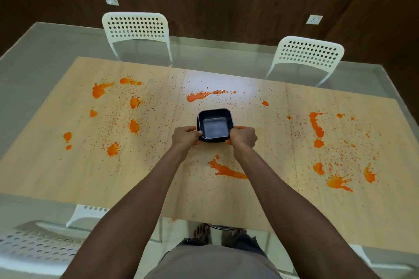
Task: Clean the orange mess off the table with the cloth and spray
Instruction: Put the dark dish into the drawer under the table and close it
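Note:
A black square bowl (214, 118) with a pale, empty bottom sits at the middle of the light wooden tabletop (158, 183). My left hand (184, 137) grips its near left corner and my right hand (243, 138) grips its near right corner. Orange splashes (200, 96) and fine orange specks cover the wood on the left, in the middle and on the right; one streak (224, 170) lies just under my right forearm. No cloth or spray bottle is in view.
The wooden sheets lie on a glass table (45, 47) whose rim runs around them. Two white perforated chairs (136, 29) (308, 54) stand at the far side, and another white chair (34, 249) is at the near left. My feet show under the glass.

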